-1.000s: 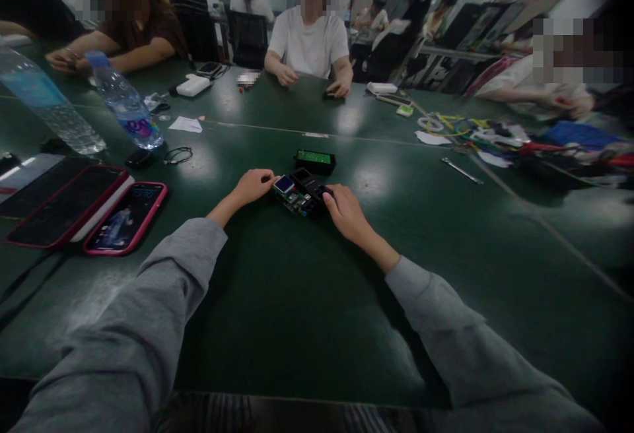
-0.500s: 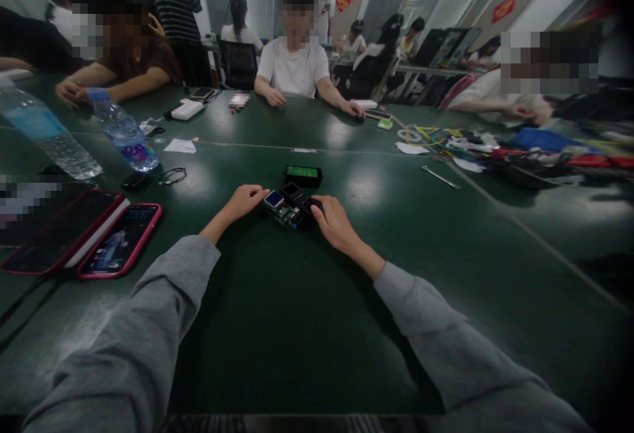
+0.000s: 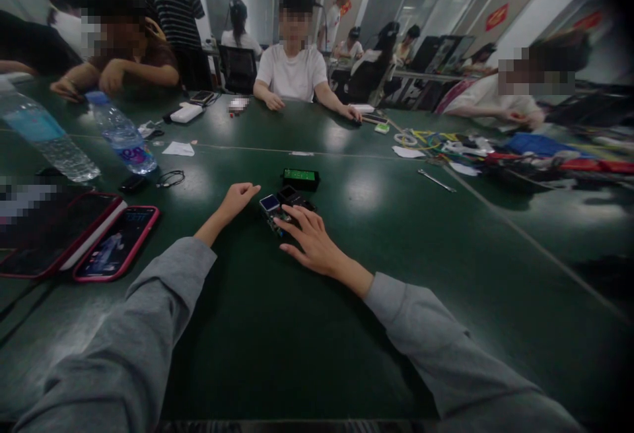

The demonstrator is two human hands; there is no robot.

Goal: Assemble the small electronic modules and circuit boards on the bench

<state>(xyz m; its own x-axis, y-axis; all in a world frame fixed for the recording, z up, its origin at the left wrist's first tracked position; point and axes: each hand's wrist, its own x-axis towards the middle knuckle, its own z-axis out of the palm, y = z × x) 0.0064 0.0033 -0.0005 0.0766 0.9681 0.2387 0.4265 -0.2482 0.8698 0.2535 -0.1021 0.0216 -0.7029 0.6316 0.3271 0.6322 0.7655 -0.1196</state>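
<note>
circuit board (image 3: pixel 272 214) on the counter (image 3: pixel 297 347), partly under the right hand (image 3: pixel 317 246); those fingers (image 3: pixel 298 215) spread, released, contact unclear. left hand (image 3: pixel 234 201) curled, empty, just left of it. black case (image 3: pixel 296 197) and green-topped box (image 3: pixel 300 179) crowd the far side; near side open. right hand was at the case's right edge, now shifted left.

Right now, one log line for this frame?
left hand: beside circuit board, nothing seen held | right hand: spread over circuit board, contact unclear | black box: beyond board
</note>
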